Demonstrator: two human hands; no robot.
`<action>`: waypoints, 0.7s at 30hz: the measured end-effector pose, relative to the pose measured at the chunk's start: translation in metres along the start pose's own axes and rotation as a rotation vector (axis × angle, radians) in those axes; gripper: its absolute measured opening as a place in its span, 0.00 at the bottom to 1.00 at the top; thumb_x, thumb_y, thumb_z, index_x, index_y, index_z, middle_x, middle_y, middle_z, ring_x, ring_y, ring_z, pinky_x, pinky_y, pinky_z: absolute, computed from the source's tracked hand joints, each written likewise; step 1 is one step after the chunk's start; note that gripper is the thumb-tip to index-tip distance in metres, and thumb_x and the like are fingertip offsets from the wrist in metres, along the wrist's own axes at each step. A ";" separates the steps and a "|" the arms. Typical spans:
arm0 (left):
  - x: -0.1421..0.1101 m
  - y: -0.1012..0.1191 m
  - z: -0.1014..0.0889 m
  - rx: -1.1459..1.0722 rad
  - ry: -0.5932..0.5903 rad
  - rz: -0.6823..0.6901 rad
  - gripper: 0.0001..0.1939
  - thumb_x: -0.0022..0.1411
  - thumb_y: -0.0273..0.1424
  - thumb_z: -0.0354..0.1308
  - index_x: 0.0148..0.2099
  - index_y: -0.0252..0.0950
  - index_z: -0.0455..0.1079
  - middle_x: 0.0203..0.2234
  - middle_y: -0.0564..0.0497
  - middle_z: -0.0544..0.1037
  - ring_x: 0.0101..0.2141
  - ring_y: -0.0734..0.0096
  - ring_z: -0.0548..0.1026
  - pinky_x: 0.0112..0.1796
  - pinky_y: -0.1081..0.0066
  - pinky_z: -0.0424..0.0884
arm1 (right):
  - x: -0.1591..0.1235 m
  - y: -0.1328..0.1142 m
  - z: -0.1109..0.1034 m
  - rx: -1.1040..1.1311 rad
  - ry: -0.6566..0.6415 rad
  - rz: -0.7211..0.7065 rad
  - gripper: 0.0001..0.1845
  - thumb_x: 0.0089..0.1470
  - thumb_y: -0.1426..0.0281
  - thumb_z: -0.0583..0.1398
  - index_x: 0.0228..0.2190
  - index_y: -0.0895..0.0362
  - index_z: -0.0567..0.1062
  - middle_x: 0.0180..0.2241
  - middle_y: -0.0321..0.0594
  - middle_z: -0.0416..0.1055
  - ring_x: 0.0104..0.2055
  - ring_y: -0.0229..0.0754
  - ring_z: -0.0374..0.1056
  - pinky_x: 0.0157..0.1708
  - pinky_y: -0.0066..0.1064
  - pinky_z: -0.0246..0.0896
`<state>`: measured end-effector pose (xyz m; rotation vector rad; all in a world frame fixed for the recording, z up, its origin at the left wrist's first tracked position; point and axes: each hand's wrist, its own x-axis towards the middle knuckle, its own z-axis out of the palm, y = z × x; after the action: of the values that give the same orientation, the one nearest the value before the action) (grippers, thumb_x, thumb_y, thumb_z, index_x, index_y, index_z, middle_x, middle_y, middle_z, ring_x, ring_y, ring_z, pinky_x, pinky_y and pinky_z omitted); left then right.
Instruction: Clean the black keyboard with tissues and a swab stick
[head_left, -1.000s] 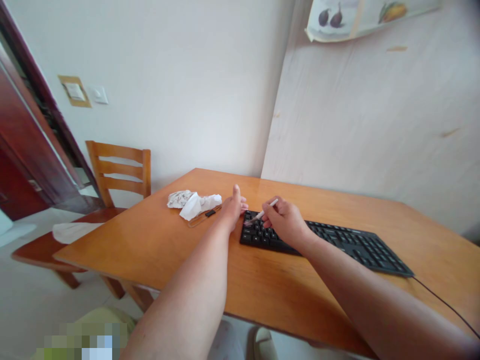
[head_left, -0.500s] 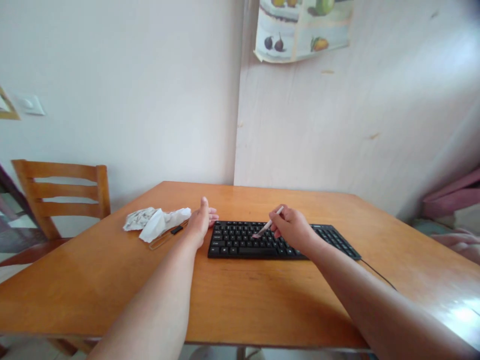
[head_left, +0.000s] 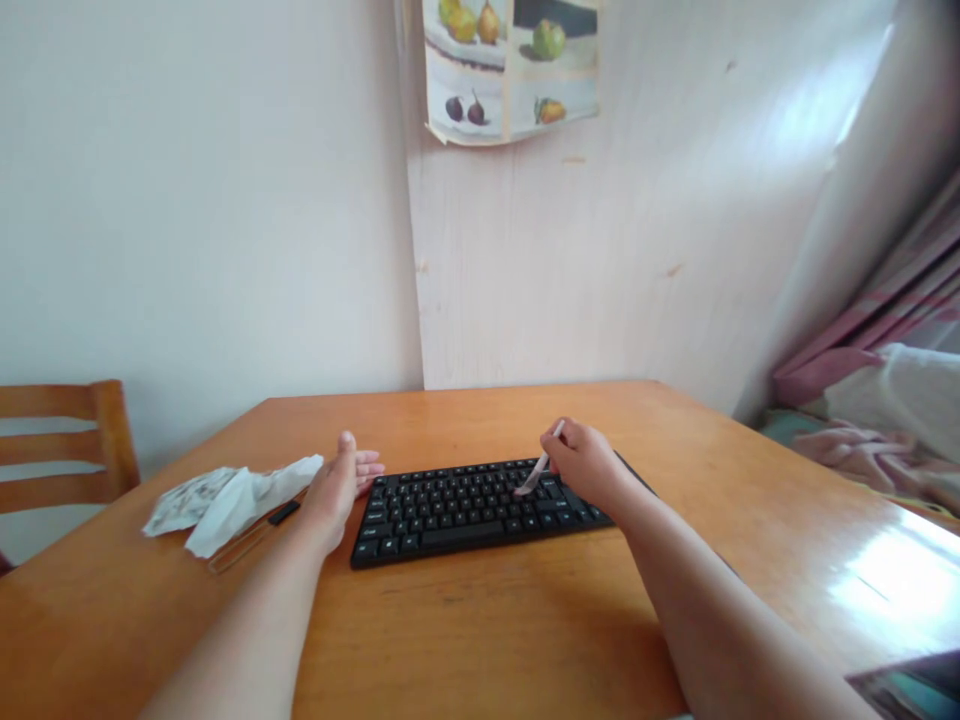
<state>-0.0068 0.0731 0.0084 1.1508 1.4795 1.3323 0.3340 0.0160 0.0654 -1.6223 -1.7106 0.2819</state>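
Observation:
A black keyboard lies on the wooden table in front of me. In my right hand is a small brush with a pale handle, pinched between thumb and fingers. Its tip rests on or just over the keys, right of the keyboard's middle. My right hand hides part of the keyboard's right end. At the left end, my left hand is open, thumb up and fingers stretched toward the keyboard's upper left corner; whether they touch it is hard to tell.
Crumpled white packaging lies left of my left hand, beside a thin looped cord with a black piece. A wooden chair stands at the table's left. The wall rises behind the table, and cloth is piled at the right.
My view has turned to the right. The brush in my right hand has moved rightward across the keys. My left hand stays open at the keyboard's left end.

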 end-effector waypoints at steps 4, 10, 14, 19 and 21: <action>-0.003 0.004 0.000 0.004 -0.001 0.002 0.40 0.61 0.62 0.39 0.41 0.30 0.75 0.36 0.35 0.82 0.42 0.55 0.81 0.47 0.59 0.73 | 0.007 0.013 -0.009 -0.108 0.030 0.015 0.13 0.59 0.65 0.52 0.23 0.54 0.67 0.20 0.36 0.69 0.24 0.39 0.63 0.24 0.28 0.46; 0.001 -0.001 -0.004 0.012 -0.007 0.016 0.39 0.60 0.63 0.42 0.42 0.31 0.75 0.35 0.36 0.82 0.42 0.55 0.80 0.48 0.58 0.73 | 0.010 0.023 -0.027 -0.239 0.073 0.088 0.11 0.57 0.66 0.54 0.24 0.53 0.67 0.24 0.39 0.72 0.27 0.40 0.65 0.25 0.29 0.47; 0.002 -0.002 -0.005 0.010 -0.012 0.017 0.39 0.60 0.63 0.42 0.42 0.31 0.75 0.36 0.37 0.83 0.44 0.55 0.80 0.50 0.58 0.72 | 0.009 0.022 -0.037 -0.289 0.227 0.146 0.11 0.57 0.67 0.53 0.23 0.53 0.66 0.24 0.40 0.72 0.27 0.41 0.65 0.25 0.30 0.45; 0.000 0.003 -0.003 0.016 -0.014 -0.013 0.40 0.61 0.63 0.40 0.42 0.31 0.74 0.36 0.36 0.82 0.44 0.56 0.80 0.52 0.58 0.70 | 0.009 0.017 -0.025 0.105 0.214 0.015 0.10 0.59 0.65 0.53 0.30 0.54 0.72 0.24 0.36 0.73 0.27 0.39 0.69 0.27 0.27 0.53; -0.001 0.004 -0.003 0.017 -0.010 -0.014 0.39 0.61 0.62 0.40 0.41 0.32 0.74 0.36 0.37 0.82 0.44 0.56 0.80 0.52 0.58 0.70 | 0.008 0.016 -0.017 0.175 0.148 -0.041 0.11 0.59 0.65 0.53 0.32 0.55 0.73 0.25 0.36 0.75 0.27 0.39 0.69 0.27 0.26 0.55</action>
<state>-0.0088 0.0712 0.0131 1.1545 1.4921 1.3053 0.3579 0.0212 0.0699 -1.4431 -1.5604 0.2770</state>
